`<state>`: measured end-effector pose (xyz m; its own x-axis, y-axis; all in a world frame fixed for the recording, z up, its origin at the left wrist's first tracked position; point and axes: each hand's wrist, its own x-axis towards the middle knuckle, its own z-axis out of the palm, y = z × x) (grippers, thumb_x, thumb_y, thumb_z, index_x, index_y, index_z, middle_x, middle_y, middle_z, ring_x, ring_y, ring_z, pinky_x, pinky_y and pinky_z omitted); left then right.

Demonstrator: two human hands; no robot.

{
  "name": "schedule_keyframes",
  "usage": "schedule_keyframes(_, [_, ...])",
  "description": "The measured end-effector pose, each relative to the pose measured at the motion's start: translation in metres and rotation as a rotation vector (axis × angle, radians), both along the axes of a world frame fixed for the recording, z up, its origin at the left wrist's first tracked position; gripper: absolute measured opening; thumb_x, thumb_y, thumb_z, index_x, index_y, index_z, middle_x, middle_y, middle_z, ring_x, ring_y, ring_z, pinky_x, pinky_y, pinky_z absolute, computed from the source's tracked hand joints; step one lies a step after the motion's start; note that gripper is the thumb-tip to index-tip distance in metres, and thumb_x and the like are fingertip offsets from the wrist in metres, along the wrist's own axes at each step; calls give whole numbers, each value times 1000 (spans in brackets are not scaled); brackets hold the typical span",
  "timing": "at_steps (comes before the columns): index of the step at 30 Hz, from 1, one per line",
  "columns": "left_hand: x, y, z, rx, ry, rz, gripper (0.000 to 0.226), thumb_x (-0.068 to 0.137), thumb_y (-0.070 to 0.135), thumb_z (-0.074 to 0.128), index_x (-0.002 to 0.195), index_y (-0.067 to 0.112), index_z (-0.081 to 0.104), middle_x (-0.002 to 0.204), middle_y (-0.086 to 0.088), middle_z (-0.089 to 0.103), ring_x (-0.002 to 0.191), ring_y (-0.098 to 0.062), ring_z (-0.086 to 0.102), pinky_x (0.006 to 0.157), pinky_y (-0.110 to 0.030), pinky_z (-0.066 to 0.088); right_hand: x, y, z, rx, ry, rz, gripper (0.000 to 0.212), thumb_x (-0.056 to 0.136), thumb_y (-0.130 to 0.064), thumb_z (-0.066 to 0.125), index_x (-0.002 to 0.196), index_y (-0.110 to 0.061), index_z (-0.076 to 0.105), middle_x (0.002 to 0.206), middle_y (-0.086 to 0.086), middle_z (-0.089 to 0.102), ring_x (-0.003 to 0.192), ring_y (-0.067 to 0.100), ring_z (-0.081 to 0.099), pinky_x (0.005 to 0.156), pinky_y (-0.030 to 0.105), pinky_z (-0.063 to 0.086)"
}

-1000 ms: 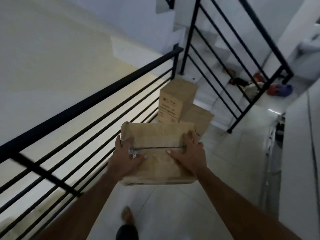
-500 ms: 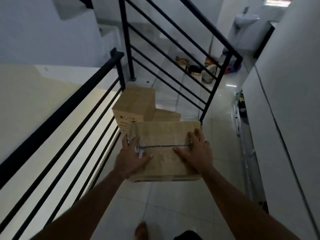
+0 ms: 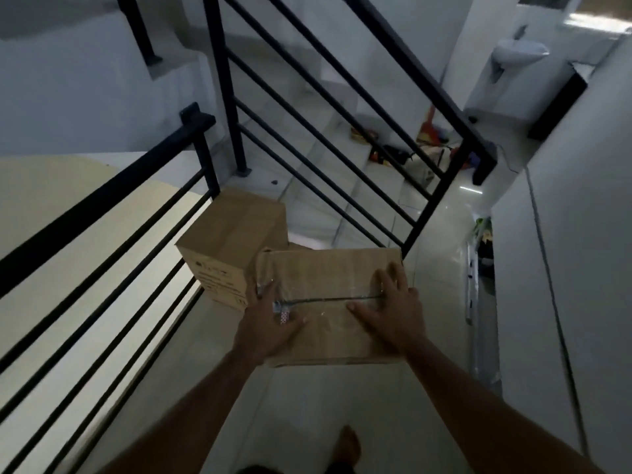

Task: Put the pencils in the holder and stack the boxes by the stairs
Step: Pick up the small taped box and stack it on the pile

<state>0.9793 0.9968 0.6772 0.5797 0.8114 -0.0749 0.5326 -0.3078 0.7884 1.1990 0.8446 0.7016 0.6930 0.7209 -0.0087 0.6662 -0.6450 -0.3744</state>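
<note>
I carry a flat taped cardboard box (image 3: 328, 271) above the floor, gripped from both sides. My left hand (image 3: 266, 323) clasps its left edge with the thumb on top. My right hand (image 3: 390, 313) clasps its right side, fingers spread over the lid. Just beyond it, a taller cardboard box (image 3: 232, 234) with printed labels stands on the floor beside the railing. A lower box behind the carried one is almost wholly hidden; only a sliver (image 3: 299, 247) shows. No pencils or holder are in view.
A black metal railing (image 3: 102, 200) runs along my left. The stair railing (image 3: 393, 97) slants ahead over white steps with shoes and clutter (image 3: 393, 155). A white wall (image 3: 564, 268) closes the right side. My bare foot (image 3: 347, 446) is on the tiled floor.
I have walked forward and turned right; the standing boxes are now nearer and directly behind the carried box. Both hands keep the same grip.
</note>
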Motion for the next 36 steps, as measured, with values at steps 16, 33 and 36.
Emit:
schedule_keyframes(16, [120,70,-34,-211,-5,414,111,60,51,86,149,27,25,145,-11,26,126,-33,45,96,-50,48,177,196,-35,-189,185,547,114,59,-79,66,150,-30,17,160,-13,-6,132,37,28,103,52,35])
schedule_keyframes(33, [269,145,-91,-376,309,813,112,56,71,78,146,42,18,155,-6,16,127,-43,44,97,-56,46,326,388,-97,-345,307,1062,123,56,-88,61,152,-30,9,157,-17,-10,134,30,23,106,52,36])
schedule_keyframes(36, [296,148,-118,-402,303,918,108,54,70,79,142,42,21,153,-6,17,124,-42,46,92,-56,50,346,425,-123,-424,271,1218,128,52,-91,59,153,-28,12,159,-10,-16,139,34,19,109,54,34])
